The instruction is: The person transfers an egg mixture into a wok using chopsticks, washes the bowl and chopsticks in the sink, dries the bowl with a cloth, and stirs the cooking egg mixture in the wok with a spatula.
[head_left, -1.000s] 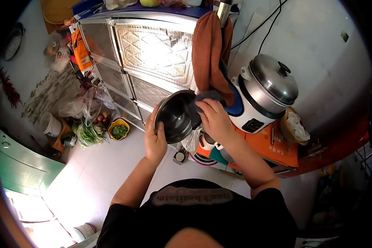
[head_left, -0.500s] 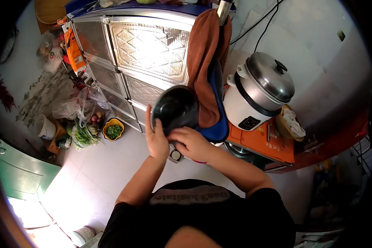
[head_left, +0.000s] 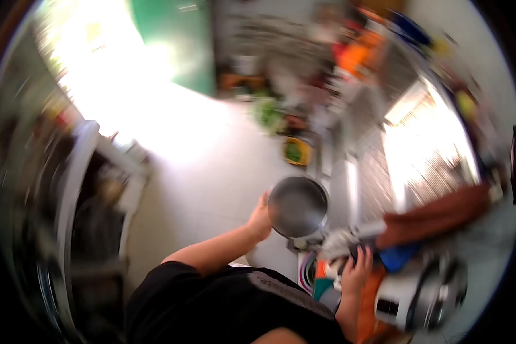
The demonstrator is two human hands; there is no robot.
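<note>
My left hand [head_left: 261,219] grips the edge of a dark round pot [head_left: 297,207], whose hollow inside faces up toward me. To its right, my right hand [head_left: 356,269] has its fingers bent around a dark cloth [head_left: 355,252], partly hidden and blurred. Just beyond those fingers hangs a brown towel [head_left: 436,215], with something blue [head_left: 398,258] below it. A pale, blurred object [head_left: 337,245] lies between the pot and my right hand.
A white rice cooker [head_left: 398,301] stands at lower right on an orange surface [head_left: 370,295]. A glazed cabinet [head_left: 352,183] is on the right. Greens fill a yellow bowl [head_left: 304,152] on the floor. A green door [head_left: 183,51] is at the back, a white-framed rack [head_left: 83,166] at left.
My view has swung left toward the door. Both hands were together at the pot, the right with the dark cloth in it; now the right hand is apart, near the towel.
</note>
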